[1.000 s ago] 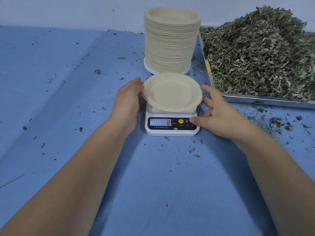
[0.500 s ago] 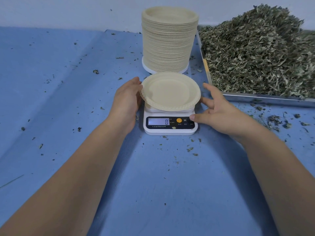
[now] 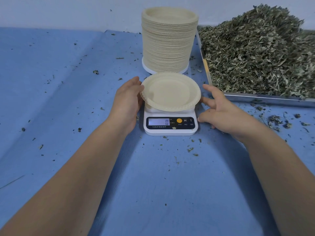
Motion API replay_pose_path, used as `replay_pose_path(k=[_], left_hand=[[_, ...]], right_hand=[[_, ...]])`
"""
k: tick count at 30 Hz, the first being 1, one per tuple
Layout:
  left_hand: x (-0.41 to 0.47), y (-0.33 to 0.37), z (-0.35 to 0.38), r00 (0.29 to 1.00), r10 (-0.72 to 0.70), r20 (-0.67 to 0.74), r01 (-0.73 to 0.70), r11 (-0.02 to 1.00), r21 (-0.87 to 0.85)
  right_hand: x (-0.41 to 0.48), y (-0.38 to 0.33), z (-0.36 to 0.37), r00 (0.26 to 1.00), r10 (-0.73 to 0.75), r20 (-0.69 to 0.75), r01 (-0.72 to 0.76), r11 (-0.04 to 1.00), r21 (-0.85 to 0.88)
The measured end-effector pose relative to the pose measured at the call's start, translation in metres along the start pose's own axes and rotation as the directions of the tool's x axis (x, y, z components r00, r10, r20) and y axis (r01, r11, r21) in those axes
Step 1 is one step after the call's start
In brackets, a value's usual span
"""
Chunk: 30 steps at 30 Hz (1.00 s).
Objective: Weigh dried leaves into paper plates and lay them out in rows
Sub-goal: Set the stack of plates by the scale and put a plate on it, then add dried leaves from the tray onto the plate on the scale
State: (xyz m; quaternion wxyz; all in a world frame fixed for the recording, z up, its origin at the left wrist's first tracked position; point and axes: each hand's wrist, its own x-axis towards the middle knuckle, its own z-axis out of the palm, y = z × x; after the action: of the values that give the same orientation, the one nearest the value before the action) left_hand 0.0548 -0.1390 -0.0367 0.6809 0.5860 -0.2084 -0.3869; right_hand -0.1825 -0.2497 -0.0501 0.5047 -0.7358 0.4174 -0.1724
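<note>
— Now, your left hand [image 3: 127, 101] lies against the left rim of the paper plate [image 3: 170, 91] with fairly straight fingers. It steadies the plate rather than gripping it.

— Your right hand [image 3: 221, 111] is spread loose and holds nothing. Its thumb is at the right near corner of the scale [image 3: 170, 131], and its fingers are just right of the plate.

— The plate sits on the scale's platform with nothing in it yet.

— Here's the change: a second ago the display [image 3: 158, 121] read 8, with your thumb by the buttons. Now it reads 0, and the plate hasn't moved.

— So you've most likely zeroed out the plate. Whatever you add should now count as leaf weight alone.

— I'd lift both hands clear before you trust a reading. A touch on the rim could nudge the number.

— Your dried leaves [image 3: 255, 57] are heaped in the metal tray [image 3: 264, 99] at the far right, near your right hand.

— The stack of plates [image 3: 168, 41] stands just beyond the scale, and leaf crumbs [image 3: 276, 121] dot the blue worktop [image 3: 153, 184].

— Filling looks like your next step, with the rows still to come.
</note>
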Motion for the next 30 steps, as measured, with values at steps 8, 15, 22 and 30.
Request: replay_pose_path(k=[8, 15, 22, 30], left_hand=[[0.000, -0.001, 0.000, 1.000, 0.013, 0.009, -0.013, 0.999, 0.048], [0.002, -0.002, -0.001, 1.000, 0.022, -0.010, -0.022, 0.999, 0.046], [0.002, -0.002, -0.003, 0.989, 0.086, -0.121, -0.073, 0.992, 0.107], [0.004, 0.001, -0.007, 0.989, 0.028, -0.145, -0.031, 0.999, -0.018]], right_hand=[[-0.001, 0.001, 0.001, 1.000, -0.022, -0.011, 0.022, 1.000, -0.015], [-0.004, -0.007, 0.004, 0.979, -0.090, -0.184, 0.096, 0.995, 0.024], [0.008, -0.028, -0.015, 0.734, -0.524, -0.432, 0.162, 0.753, -0.638], [0.057, -0.027, -0.033, 0.942, -0.115, -0.316, -0.204, 0.550, -0.810]])
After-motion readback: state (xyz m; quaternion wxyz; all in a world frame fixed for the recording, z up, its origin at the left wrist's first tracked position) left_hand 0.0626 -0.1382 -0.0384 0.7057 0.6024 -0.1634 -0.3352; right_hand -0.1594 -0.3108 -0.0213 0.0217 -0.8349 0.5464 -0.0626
